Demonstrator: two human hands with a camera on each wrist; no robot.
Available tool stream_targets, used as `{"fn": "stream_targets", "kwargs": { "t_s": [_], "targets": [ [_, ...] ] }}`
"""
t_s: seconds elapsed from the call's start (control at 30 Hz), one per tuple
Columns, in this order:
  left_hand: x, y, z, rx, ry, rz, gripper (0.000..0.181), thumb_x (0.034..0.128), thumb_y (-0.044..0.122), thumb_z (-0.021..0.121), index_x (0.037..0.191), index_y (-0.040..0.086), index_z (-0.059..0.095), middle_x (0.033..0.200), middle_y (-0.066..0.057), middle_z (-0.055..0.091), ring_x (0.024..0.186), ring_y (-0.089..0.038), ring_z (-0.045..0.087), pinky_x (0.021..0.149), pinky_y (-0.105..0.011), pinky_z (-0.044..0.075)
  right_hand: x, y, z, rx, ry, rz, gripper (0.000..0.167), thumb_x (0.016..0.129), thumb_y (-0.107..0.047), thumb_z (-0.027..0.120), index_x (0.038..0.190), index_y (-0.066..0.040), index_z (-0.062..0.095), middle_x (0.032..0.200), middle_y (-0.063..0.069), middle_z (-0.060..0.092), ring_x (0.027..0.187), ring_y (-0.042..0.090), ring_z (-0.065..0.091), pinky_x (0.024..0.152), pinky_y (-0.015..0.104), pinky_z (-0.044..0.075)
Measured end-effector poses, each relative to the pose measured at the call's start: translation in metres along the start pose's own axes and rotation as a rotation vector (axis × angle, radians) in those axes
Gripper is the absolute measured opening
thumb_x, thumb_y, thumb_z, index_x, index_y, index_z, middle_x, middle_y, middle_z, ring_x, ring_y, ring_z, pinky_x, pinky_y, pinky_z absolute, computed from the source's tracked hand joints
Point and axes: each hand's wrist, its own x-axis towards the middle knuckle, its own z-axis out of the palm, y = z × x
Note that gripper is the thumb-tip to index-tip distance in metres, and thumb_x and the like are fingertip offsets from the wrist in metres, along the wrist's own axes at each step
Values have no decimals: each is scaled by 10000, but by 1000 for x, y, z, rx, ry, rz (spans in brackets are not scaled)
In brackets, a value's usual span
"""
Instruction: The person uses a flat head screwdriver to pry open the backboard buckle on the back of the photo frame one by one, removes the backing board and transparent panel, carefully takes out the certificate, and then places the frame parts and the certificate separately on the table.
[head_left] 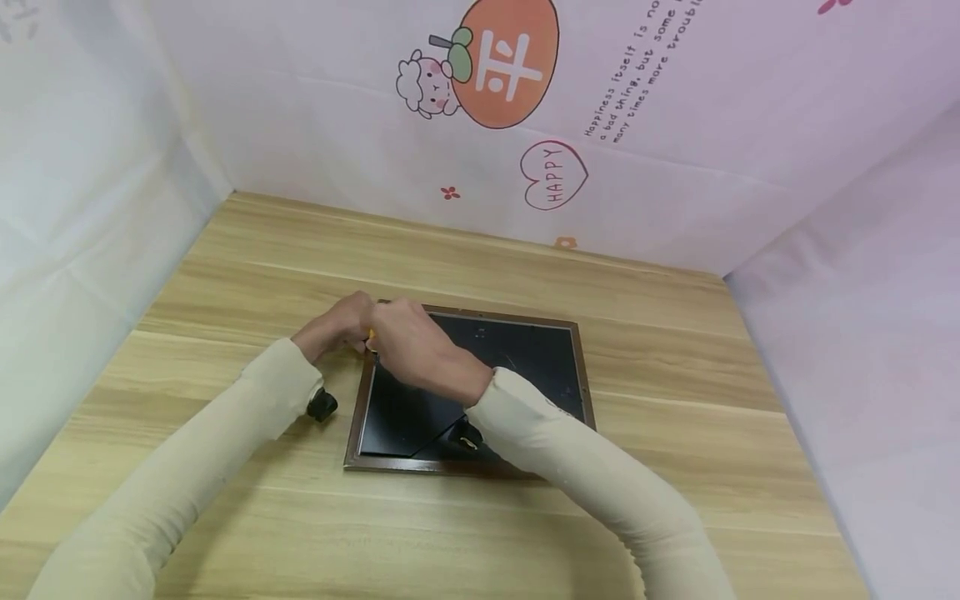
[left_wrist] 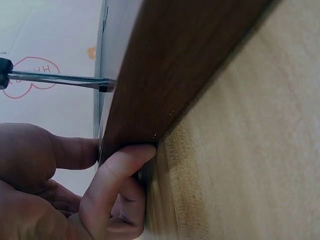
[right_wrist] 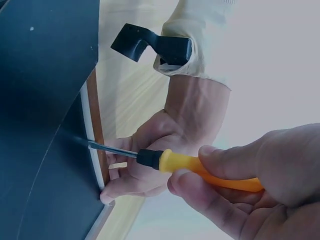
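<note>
A brown picture frame (head_left: 357,425) with a black backing board (head_left: 525,354) lies on the wooden table. My left hand (head_left: 341,323) grips the frame's left side near the far corner; in the left wrist view its thumb and fingers (left_wrist: 117,167) pinch the rim. My right hand (head_left: 427,354) reaches across the board and holds a screwdriver (right_wrist: 185,164) by its yellow-orange handle, thumb and index finger around it. The screwdriver's metal tip touches the frame's inner edge, close to the left hand. In the head view the right hand mostly hides the tool.
Around the frame stretches the wood-grain tabletop (head_left: 675,383). White printed cloth walls (head_left: 337,142) enclose the table at the back and both sides. Black wrist mounts (head_left: 322,405) sit at both cuffs. A curved seam runs across the board's near left corner.
</note>
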Motion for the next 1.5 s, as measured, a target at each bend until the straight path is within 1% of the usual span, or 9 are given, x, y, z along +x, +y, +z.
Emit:
{"fn": "stream_targets", "kwargs": {
  "t_s": [0.17, 0.23, 0.4, 0.7, 0.83, 0.97, 1.1, 1.23, 1.5],
  "targets": [
    [0, 5, 4, -28, -14, -43, 425, 942, 47, 470, 530, 133, 414, 479, 50, 387, 430, -61, 392, 431, -180, 389, -6, 6, -3, 11, -37, 59, 203, 957, -79, 625, 1139, -85, 716, 754, 30, 608, 489, 78, 469, 473, 148, 365],
    [1, 6, 5, -4, -26, -69, 452, 1001, 125, 452, 550, 126, 433, 491, 43, 418, 439, -65, 424, 443, -184, 410, -12, 12, -2, 16, -46, 86, 279, 957, -117, 639, 1232, -103, 684, 900, 48, 686, 539, 85, 528, 510, 149, 423],
    [5, 5, 5, 50, -25, -109, 404, 1048, 168, 429, 662, 73, 500, 589, -12, 496, 512, -117, 542, 503, -211, 494, -31, 31, 4, 72, -14, 112, 303, 944, -159, 667, 1224, -46, 684, 1174, 108, 710, 796, 129, 692, 685, 203, 569],
    [8, 6, 0, 138, -52, -92, 460, 1044, 162, 435, 588, 143, 375, 501, 45, 358, 431, -76, 436, 589, -255, 573, -60, 63, 15, 124, -8, 210, 248, 939, -170, 675, 1157, -62, 722, 1097, 82, 728, 770, 95, 631, 697, 235, 559],
    [11, 15, -2, 285, 9, -54, 402, 1026, 223, 475, 651, 116, 379, 557, 20, 342, 471, -105, 383, 531, -256, 463, -73, 75, 19, 133, 16, 246, 232, 928, -171, 690, 1129, -64, 734, 1074, 75, 733, 809, 116, 643, 698, 246, 563],
    [18, 24, -1, 517, 91, 53, 318, 997, 237, 535, 759, 33, 482, 682, -75, 448, 642, -234, 454, 722, -387, 456, -83, 86, 23, 126, 45, 267, 218, 908, -164, 713, 1101, -68, 748, 1043, 65, 745, 825, 114, 657, 724, 260, 573],
    [27, 31, 2, 617, 89, 258, 213, 981, 150, 584, 1058, -40, 643, 1042, -194, 658, 1034, -371, 598, 1015, -510, 445, -91, 93, 25, 132, 66, 290, 212, 895, -162, 729, 1084, -69, 755, 1020, 62, 750, 795, 112, 649, 730, 282, 578],
    [35, 32, 3, 610, 26, 427, 217, 974, 80, 591, 1159, 13, 683, 1145, -176, 691, 1071, -352, 640, 953, -488, 509, -97, 99, 28, 143, 72, 326, 222, 889, -164, 737, 1090, -71, 754, 1029, 57, 746, 807, 120, 632, 781, 307, 580],
    [46, 20, 2, 590, 42, 540, 214, 973, 107, 605, 1142, 60, 728, 1103, -123, 731, 980, -281, 690, 885, -448, 549, -108, 108, 31, 153, 89, 344, 226, 894, -159, 730, 1099, -66, 749, 1055, 62, 747, 852, 130, 649, 809, 329, 579]
  ]
}}
